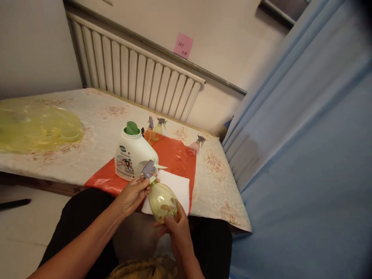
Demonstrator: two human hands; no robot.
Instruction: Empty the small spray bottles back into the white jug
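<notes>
A clear yellow-green spray bottle [162, 199] with a grey and white trigger head is held tilted between my two hands, above the near table edge. My left hand [135, 195] grips its neck just under the trigger head. Around the lower part of the bottle, my right hand [177, 224] has its fingers closed. Behind my left hand stands a large white detergent jug [136, 149] with an open mouth and a green inner spout. A folded white cloth [177, 188] lies under and behind the spray bottle, on a red plastic sheet [171, 157].
An orange spray bottle [149, 133] and a yellowish one [158, 131] stand behind the jug. To the right is a pink spray bottle [194, 147]. A yellow plastic bag [37, 128] lies at the left. A radiator [130, 69] backs the table; a blue curtain [290, 155] hangs at right.
</notes>
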